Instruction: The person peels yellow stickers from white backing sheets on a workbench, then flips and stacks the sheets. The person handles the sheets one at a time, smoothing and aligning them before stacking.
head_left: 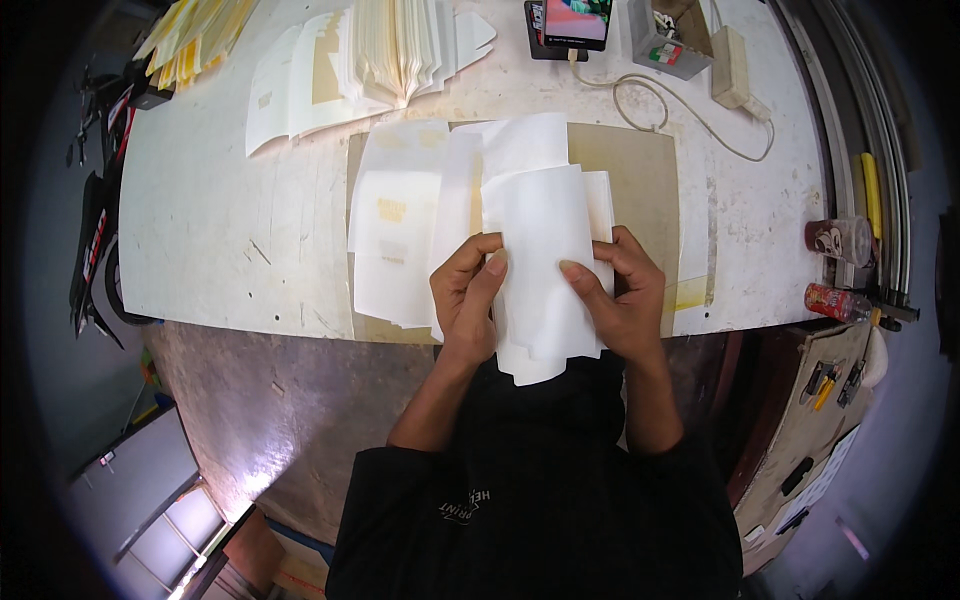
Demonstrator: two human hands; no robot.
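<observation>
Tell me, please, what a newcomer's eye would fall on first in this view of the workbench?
Probably the white folded sheet at the centre, gripped on both sides by the left hand and the right hand over a brown board. Next, the fanned stack of cream paper pieces at the far edge of the table, and the bright phone screen beside it.

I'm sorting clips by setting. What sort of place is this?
Probably a small paper or print workshop: stacks of folded sheets on a worn white worktable, a brown cardboard mat, and hand tools hanging at the side.
</observation>
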